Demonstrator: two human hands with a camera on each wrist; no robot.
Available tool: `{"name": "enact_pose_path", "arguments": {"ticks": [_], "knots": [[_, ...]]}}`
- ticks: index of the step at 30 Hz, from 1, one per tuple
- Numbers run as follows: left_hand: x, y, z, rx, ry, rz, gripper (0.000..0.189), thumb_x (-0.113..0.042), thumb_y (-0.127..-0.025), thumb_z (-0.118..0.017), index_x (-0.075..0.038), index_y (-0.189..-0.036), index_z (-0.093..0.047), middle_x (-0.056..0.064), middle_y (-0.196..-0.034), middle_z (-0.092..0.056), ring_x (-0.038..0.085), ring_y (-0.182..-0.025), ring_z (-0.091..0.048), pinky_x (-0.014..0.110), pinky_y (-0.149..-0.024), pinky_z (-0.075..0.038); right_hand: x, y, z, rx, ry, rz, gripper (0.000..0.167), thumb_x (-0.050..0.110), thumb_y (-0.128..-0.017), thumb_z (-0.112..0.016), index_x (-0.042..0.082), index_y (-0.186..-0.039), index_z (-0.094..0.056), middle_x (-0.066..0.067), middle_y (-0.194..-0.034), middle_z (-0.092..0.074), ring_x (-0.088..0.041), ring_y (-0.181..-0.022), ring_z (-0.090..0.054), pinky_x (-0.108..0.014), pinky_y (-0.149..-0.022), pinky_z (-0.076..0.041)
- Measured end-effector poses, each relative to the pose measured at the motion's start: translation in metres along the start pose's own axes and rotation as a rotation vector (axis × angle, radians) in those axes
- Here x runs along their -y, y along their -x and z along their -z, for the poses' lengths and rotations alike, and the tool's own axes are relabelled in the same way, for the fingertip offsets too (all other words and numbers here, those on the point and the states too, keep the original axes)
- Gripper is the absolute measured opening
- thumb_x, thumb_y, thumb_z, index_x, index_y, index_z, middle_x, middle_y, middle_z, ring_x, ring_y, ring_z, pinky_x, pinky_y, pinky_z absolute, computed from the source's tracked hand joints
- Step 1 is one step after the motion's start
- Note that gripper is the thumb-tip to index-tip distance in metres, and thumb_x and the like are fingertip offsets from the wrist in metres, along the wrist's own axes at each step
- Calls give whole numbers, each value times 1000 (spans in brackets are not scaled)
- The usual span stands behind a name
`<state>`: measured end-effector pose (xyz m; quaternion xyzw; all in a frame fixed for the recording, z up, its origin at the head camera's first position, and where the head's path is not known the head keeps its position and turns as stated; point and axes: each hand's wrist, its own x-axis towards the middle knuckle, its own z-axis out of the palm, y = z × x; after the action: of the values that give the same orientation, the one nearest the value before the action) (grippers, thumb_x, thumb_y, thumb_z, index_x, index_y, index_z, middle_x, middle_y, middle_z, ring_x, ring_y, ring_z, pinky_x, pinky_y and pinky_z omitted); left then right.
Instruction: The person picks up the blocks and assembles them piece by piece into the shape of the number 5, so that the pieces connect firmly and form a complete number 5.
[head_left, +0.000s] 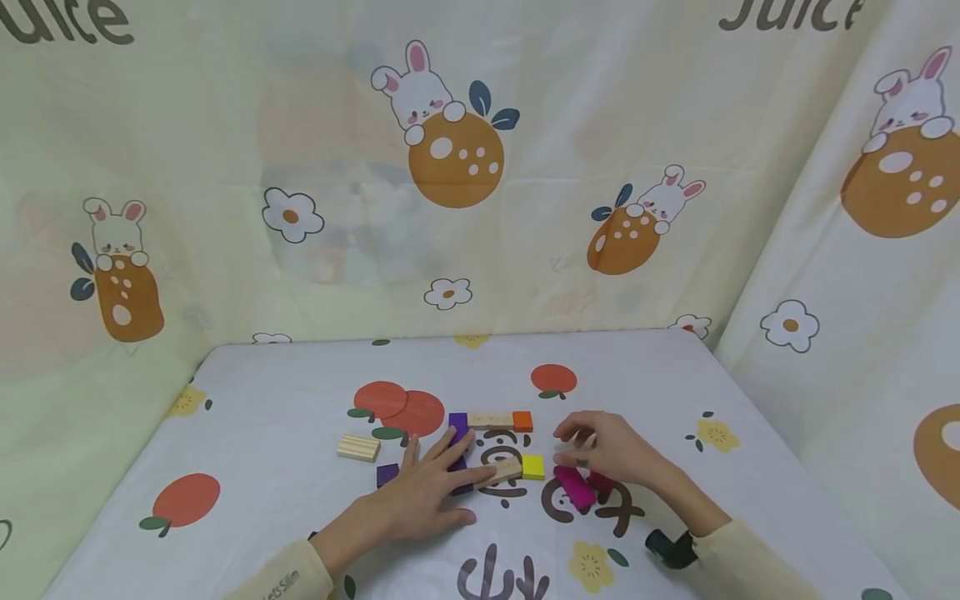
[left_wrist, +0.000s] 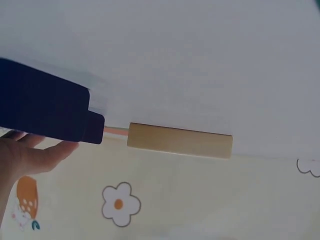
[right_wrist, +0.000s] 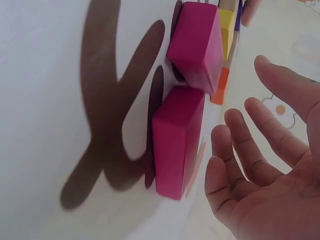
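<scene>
My left hand (head_left: 420, 504) lies with fingers spread over a purple block (head_left: 458, 422) and a wooden block (head_left: 508, 472); it covers part of both. Joined to these are another wooden block (head_left: 490, 422) ending in an orange block (head_left: 522, 421), and a yellow block (head_left: 533, 467). My right hand (head_left: 615, 450) hovers to the right of the yellow block, its fingers loosely bent around nothing. Just below it lie a magenta block (head_left: 574, 487) and a darker pink block (head_left: 601, 482), partly behind it. In the right wrist view the two pink blocks (right_wrist: 170, 142) appear end to end.
A small dark purple block (head_left: 387, 474) sits left of my left hand, with light wooden blocks (head_left: 358, 447) farther left and back. The printed tablecloth (head_left: 285, 417) reaches a hanging curtain (head_left: 337, 275) behind. A black wrist device (head_left: 670, 550) is on my right wrist.
</scene>
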<state>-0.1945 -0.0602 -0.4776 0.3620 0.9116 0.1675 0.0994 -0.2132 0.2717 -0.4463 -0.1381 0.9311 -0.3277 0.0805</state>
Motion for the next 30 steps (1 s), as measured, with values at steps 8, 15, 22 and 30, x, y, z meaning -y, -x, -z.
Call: {"name": "enact_pose_path", "arguments": {"ticks": [8, 15, 22, 30], "knots": [[3, 0, -1, -14, 2, -8, 66, -50, -99, -71, -46, -159, -45, 4, -179, -21, 40, -167, -11, 84, -122, -7, -11, 8, 9, -41, 13, -26, 32, 22, -89, -86, 10, -116, -75, -5, -111, -75, -18, -95, -64, -24, -72, -56], [6, 1, -1, -80, 6, 15, 60, -47, -100, -70, -37, -157, -52, 8, -177, -27, 43, -166, -15, 84, -122, -7, -22, 16, 12, -43, 14, -64, 36, 23, -87, -88, 10, -118, -74, -7, -112, -74, -19, -97, -65, -26, -72, -56], [6, 5, 3, -197, -33, 50, 59, -42, -99, -74, -23, -152, -59, 13, -171, -39, 48, -162, -26, 82, -122, -17, -33, 23, 16, -68, 25, -71, 36, 24, -87, -88, 11, -117, -75, -5, -113, -74, -19, -98, -65, -25, -71, -56], [4, 9, 5, -370, -199, 135, 57, -52, -91, -79, -15, -133, -71, 8, -135, -69, 35, -132, -56, 72, -118, -33, -38, 32, 19, -70, 16, -87, 42, 28, -86, -89, 9, -121, -74, -6, -115, -74, -20, -100, -64, -24, -72, -56]]}}
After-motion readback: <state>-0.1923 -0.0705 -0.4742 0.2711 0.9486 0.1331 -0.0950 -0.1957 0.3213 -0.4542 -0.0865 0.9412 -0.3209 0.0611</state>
